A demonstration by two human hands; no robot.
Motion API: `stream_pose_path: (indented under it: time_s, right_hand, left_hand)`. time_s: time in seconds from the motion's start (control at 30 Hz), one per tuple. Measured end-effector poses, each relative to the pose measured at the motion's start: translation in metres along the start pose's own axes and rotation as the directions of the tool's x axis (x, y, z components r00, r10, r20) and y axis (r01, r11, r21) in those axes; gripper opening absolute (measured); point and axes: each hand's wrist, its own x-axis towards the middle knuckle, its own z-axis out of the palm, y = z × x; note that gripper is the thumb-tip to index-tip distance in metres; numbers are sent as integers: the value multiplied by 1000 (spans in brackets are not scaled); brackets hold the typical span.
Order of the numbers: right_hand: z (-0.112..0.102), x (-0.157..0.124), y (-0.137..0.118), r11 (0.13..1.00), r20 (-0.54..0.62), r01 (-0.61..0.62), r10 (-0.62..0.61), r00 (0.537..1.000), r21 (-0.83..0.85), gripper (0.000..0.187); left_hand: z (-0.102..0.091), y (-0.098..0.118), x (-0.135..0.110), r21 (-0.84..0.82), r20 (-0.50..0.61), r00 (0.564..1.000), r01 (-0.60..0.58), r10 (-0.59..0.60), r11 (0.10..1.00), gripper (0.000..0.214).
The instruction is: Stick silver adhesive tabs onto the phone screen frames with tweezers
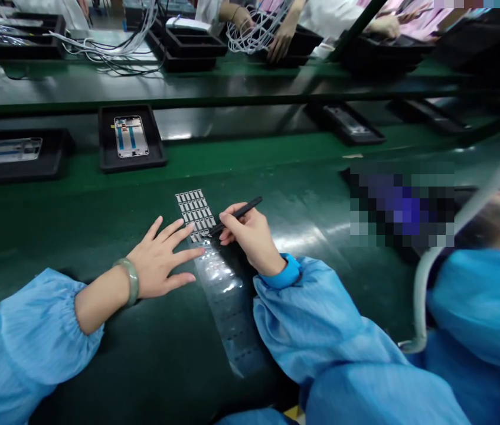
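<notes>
A long clear backing strip (227, 295) lies on the green bench, its far end carrying a grid of small grey stickers (195, 209). My left hand (161, 260) rests flat on the bench beside the strip, fingers spread, fingertips touching its left edge. My right hand (250, 236) is closed on black tweezers (236, 213), whose tip meets the near rows of the stickers. Both arms wear blue sleeves; a green bangle (129, 280) sits on my left wrist.
A black tray with a phone frame (131, 137) and another tray (10, 153) stand on the conveyor beyond. More trays (351, 125) lie at right. Other people's hands (281, 40) handle white cables across the line. A blurred patch (402, 203) covers something at right.
</notes>
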Motion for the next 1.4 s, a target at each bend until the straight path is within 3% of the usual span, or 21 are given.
stream_pose_path:
  time_s: [0.1, 0.2, 0.37, 0.47, 0.57, 0.63, 0.7, 0.73, 0.8, 0.87, 0.97, 1.1, 1.27, 1.33, 1.4]
  right_hand:
    - [-3, 4, 3, 998, -60, 27, -30, 998, -54, 20]
    - [-2, 4, 3, 999, -13, 3, -4, 1000, -45, 21]
    - [-5, 6, -5, 964, 40, -123, 117, 992, 235, 29]
    - [-11, 10, -8, 904, 17, -130, 135, 991, 407, 27]
    - [-14, 12, -8, 869, 16, -132, 141, 990, 477, 24]
    - [-12, 12, -6, 864, 46, -149, 145, 988, 481, 23]
    - [-8, 10, -5, 862, 82, -177, 157, 984, 474, 25]
    - [-6, 9, -5, 862, 95, -190, 165, 982, 469, 26]
    - [-3, 8, -4, 863, 111, -205, 173, 979, 461, 28]
    - [-1, 8, -4, 867, 120, -207, 170, 978, 453, 28]
    - [-1, 9, -3, 868, 124, -200, 160, 979, 455, 29]
    - [-2, 9, -1, 855, 133, -184, 136, 982, 485, 30]
    - [-2, 8, 0, 847, 143, -181, 125, 982, 499, 29]
    - [-1, 8, 1, 849, 150, -172, 111, 983, 499, 29]
    - [-1, 7, 1, 857, 156, -157, 90, 984, 491, 29]
  left_hand:
    - [1, -2, 1, 7, 0, 1000, 3, -3, 1000, 46]
    - [1, -4, 2, -12, -17, 1000, 9, -10, 1000, 45]
    - [2, -1, 2, -53, -55, 998, 8, -11, 999, 43]
    - [2, 2, 4, -77, -114, 993, 27, -36, 997, 38]
    - [-2, -14, 11, -75, -187, 974, 115, -127, 991, 43]
    - [-6, -43, 16, -61, -296, 917, 262, -268, 963, 45]
    - [-12, -82, 19, -43, -464, 752, 508, -467, 861, 43]
    - [-15, -103, 19, -35, -496, 676, 612, -545, 790, 46]
    - [-21, -138, 17, -31, -487, 571, 745, -661, 666, 40]
    - [-25, -160, 14, -26, -476, 549, 772, -687, 635, 28]
    - [-30, -163, 10, -6, -489, 573, 752, -658, 659, 21]
    - [-32, -138, 1, 45, -552, 633, 673, -543, 739, 21]
    - [-32, -98, -32, 129, -455, 843, 381, -287, 915, 14]
    - [-31, -77, -48, 113, -379, 910, 226, -169, 967, 10]
    - [-29, -51, -64, 63, -301, 951, 100, -76, 993, 9]
